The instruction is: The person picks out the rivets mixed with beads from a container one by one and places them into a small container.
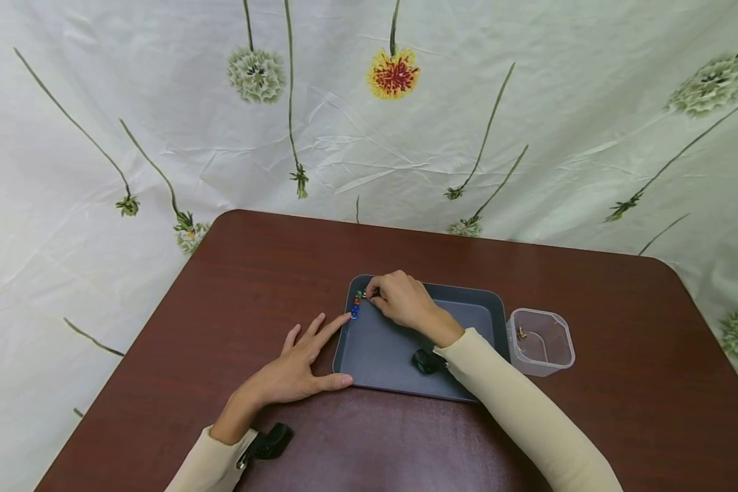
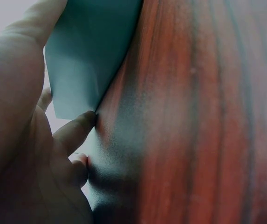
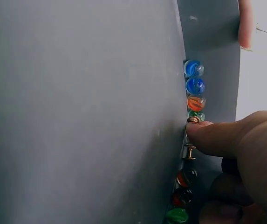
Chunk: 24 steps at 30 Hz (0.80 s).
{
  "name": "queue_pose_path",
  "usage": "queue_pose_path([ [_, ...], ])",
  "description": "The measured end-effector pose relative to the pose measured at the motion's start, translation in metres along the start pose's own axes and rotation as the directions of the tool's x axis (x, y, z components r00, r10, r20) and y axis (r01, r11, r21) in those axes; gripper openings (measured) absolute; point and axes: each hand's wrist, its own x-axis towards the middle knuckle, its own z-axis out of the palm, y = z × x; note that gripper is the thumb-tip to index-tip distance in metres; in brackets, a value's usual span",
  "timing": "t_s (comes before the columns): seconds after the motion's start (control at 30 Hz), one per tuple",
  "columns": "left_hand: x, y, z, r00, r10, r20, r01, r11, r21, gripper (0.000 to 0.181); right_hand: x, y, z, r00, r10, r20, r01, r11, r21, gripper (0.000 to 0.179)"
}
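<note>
A row of glass marbles lies along the wall of a grey tray; in the right wrist view come two blue marbles, an orange marble and a green one. Bending over the tray's far left corner, my right hand pinches a small gold stud beside the green marble, its thumb partly covering it. Another gold stud stands just past the thumb, followed by dark red marbles and another green marble. My left hand spreads its fingers at the tray's left edge, index fingertip near the blue marbles.
Right of the tray stands a clear plastic container with a few small gold pieces inside. Both rest on a dark red-brown wooden table. Behind it hangs a white flowered cloth.
</note>
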Motion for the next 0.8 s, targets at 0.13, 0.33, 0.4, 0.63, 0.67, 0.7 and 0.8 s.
queue_pose_path([
  [0.13, -0.0005, 0.0003, -0.0003, 1.0, 0.001, -0.004, -0.001, 1.0, 0.002, 0.094, 0.0005, 0.0003, 0.0013, 1.0, -0.001, -0.001, 0.001, 1.0, -0.01, 0.013],
  [0.33, -0.0011, 0.0001, 0.0, 1.0, -0.003, -0.004, 0.003, 1.0, 0.002, 0.094, 0.0013, 0.0006, 0.003, 1.0, -0.003, 0.0, 0.003, 1.0, -0.01, 0.013],
  [0.4, -0.0013, 0.0001, 0.0001, 1.0, -0.005, -0.003, 0.005, 1.0, 0.001, 0.094, 0.0015, 0.0006, 0.0032, 1.0, -0.002, 0.002, 0.002, 1.0, -0.013, 0.014],
  [0.63, -0.0008, -0.0001, 0.0007, 1.0, -0.007, -0.001, 0.007, 1.0, 0.007, 0.094, 0.0017, 0.0013, 0.0042, 1.0, -0.003, 0.0, 0.003, 0.999, -0.035, 0.015],
  [0.67, -0.0008, 0.0001, 0.0005, 1.0, -0.007, -0.001, 0.007, 1.0, 0.007, 0.094, 0.0017, 0.0014, 0.0043, 1.0, -0.002, -0.001, 0.002, 0.999, -0.037, 0.015],
  [0.7, -0.0007, 0.0004, 0.0004, 1.0, -0.006, 0.0, 0.006, 1.0, 0.008, 0.094, 0.0017, 0.0013, 0.0042, 1.0, -0.003, -0.003, 0.003, 0.999, -0.039, 0.015],
  [0.8, -0.0005, 0.001, 0.0, 1.0, -0.006, 0.0, 0.006, 1.0, 0.011, 0.094, 0.0018, 0.0008, 0.0036, 1.0, 0.001, -0.002, -0.001, 0.999, -0.04, 0.014],
])
